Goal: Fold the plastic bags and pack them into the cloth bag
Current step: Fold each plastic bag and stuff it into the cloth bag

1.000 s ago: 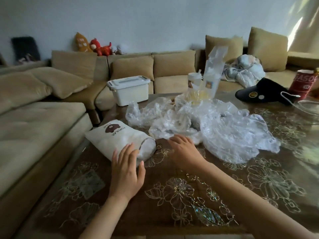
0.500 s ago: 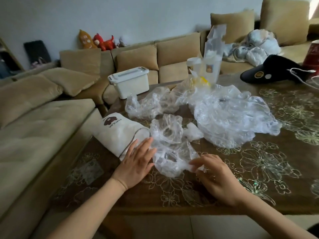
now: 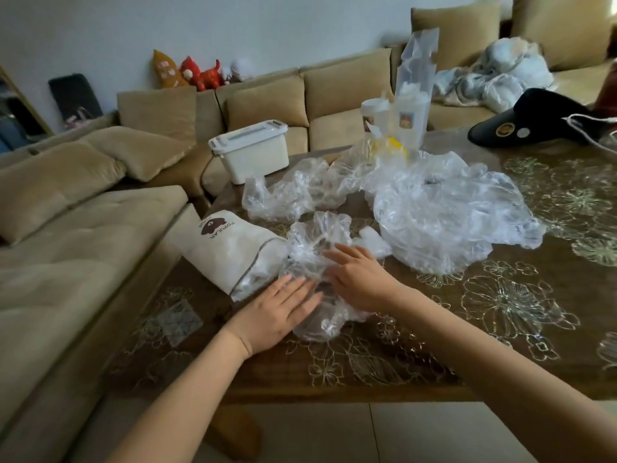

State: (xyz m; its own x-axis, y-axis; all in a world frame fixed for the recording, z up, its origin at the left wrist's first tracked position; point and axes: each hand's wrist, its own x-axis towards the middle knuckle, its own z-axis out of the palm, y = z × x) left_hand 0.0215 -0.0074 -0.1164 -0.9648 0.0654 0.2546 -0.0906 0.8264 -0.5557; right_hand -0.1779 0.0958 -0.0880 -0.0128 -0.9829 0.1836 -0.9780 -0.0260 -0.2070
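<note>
— Both hands have shifted since half a second ago. The right hand has let go of the near edge it was pinching and now lies on top of the crumpled plastic bag. The left hand has slid from the mouth of the cloth bag onto the plastic's near side.

— Gripping it?

— No. Both have their fingers stretched out flat, palms down, pressing the plastic against the surface. Neither curls round anything.

— So which step is this?

— Flattening, I'd say, ahead of a first fold. Nothing on this bag is folded yet; it is puffed and wrinkled.

— Where does it lie?

— Right at the cloth bag's open mouth, touching the rim. The cloth bag lies on its side, white with a dark print. Something pale shows inside the mouth, maybe more plastic, but I cannot tell.

— And the others?

— One clear bag lies just behind the cloth bag. A big one is to its right, beyond the hands. Both are crumpled.

— Next move?

— Likely pushing the air out, then bringing one edge over. Film this thin probably springs back and slides on a glossy top, so one palm should pin while the other folds.

— How does it look?

— Clear, shiny and heavily creased, with the patterned top showing through.
</note>
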